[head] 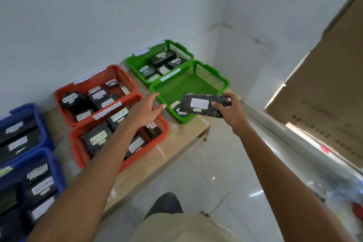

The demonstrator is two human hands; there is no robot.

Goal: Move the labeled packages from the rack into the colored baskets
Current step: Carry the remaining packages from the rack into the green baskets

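My right hand (230,111) grips a black wrapped package (204,105) with a white label, held over the front right corner of the near green basket (188,84). One other black package (179,111) lies in that basket's front corner, partly hidden. My left hand (146,109) hovers empty, fingers spread, above the near red basket (78,143), pointing toward the green one. The far green basket (137,63), far red basket (62,92) and two blue baskets (47,124) at the left hold several labeled black packages.
The baskets stand in pairs on a low wooden table (172,139) against a white wall. A brown board (324,88) and a metal rack edge (275,129) rise at the right. White floor tiles (206,173) lie below, with my knee at the bottom.
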